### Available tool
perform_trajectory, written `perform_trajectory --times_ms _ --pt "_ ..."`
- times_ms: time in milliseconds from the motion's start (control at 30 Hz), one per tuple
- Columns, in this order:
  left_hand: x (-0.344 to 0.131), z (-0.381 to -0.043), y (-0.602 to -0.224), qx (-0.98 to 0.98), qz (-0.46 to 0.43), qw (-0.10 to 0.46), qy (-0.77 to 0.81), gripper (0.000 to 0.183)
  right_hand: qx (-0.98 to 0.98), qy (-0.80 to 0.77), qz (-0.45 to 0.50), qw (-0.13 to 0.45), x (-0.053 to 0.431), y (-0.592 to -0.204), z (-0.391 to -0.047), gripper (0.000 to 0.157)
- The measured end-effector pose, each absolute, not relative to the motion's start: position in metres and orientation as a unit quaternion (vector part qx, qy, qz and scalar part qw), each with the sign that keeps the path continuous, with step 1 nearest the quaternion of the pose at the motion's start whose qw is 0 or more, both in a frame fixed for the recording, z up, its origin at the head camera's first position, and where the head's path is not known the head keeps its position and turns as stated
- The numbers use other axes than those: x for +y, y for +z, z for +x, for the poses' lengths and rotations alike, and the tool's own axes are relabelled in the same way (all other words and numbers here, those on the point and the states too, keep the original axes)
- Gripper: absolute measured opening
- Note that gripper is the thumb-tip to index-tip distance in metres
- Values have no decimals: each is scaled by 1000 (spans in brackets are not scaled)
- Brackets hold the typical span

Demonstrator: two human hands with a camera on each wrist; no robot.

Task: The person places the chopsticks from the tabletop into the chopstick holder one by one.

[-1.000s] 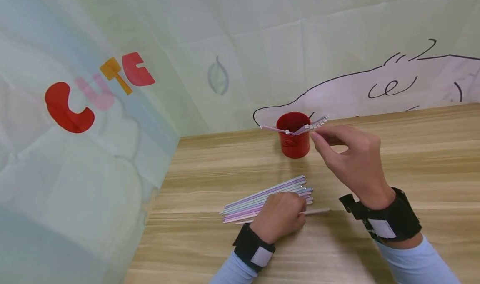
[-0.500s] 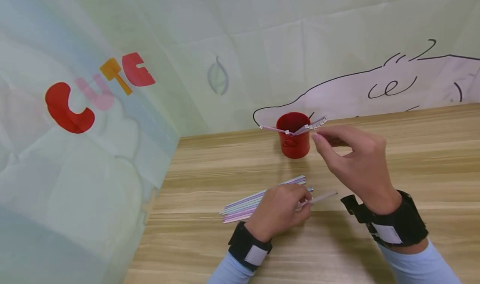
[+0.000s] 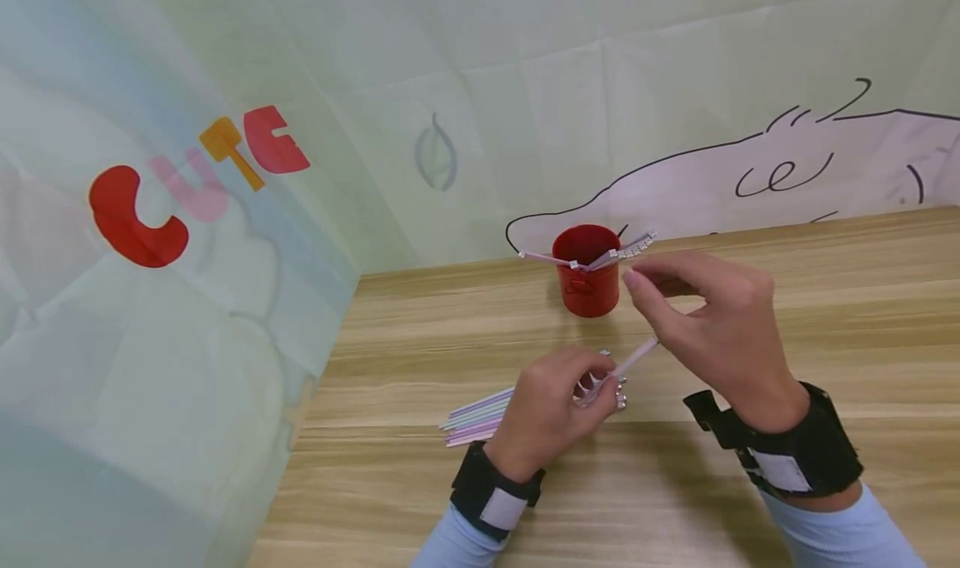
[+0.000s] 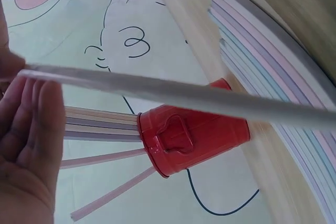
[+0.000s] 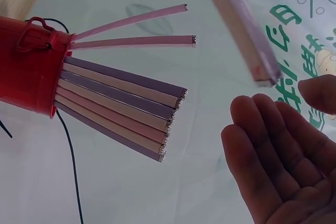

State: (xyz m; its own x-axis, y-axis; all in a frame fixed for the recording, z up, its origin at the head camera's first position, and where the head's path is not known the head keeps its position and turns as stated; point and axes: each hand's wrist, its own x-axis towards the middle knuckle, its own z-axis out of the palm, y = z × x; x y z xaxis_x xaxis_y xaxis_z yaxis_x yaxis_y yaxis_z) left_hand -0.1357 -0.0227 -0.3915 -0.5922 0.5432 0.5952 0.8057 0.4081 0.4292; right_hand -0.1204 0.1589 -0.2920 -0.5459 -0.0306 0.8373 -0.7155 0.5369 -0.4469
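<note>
My left hand (image 3: 542,414) pinches a slim pale straw (image 3: 637,356) between thumb and fingertips, above a bundle of pastel straws (image 3: 476,418). In the left wrist view this straw (image 4: 173,94) slants across in front of the red bucket (image 4: 197,140). My right hand (image 3: 712,335) is beside the bucket, fingers bent loosely with nothing in them. The right wrist view shows the raised straw's tip (image 5: 265,72) near the right fingertips, with a gap between. Several pink, cream and purple straws (image 5: 123,95) stand in the bucket, fanning out over its rim.
The wooden table (image 3: 847,318) runs back to a printed cloth backdrop (image 3: 540,135). Another cloth (image 3: 150,368) with coloured letters borders the left. Black straps (image 3: 795,443) wrap both wrists.
My left hand has lifted the straw off the table beside the bundle and tilted its far end up toward my right hand. The right hand has shifted slightly right, away from the bucket.
</note>
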Motion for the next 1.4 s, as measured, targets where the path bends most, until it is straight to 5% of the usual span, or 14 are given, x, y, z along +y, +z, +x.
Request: perform_trajectory --times_ms 367,833,1400 --pt "-27 -137 -388 -795 -391 245 -394 15 -800 417 269 339 162 -309 -130 13" --pt "-27 -137 -388 -791 -357 267 -418 14 -861 401 258 178 162 -323 -134 6" --pt "-26 -137 -385 -786 -370 269 -415 22 -821 439 250 267 161 -322 -133 6"
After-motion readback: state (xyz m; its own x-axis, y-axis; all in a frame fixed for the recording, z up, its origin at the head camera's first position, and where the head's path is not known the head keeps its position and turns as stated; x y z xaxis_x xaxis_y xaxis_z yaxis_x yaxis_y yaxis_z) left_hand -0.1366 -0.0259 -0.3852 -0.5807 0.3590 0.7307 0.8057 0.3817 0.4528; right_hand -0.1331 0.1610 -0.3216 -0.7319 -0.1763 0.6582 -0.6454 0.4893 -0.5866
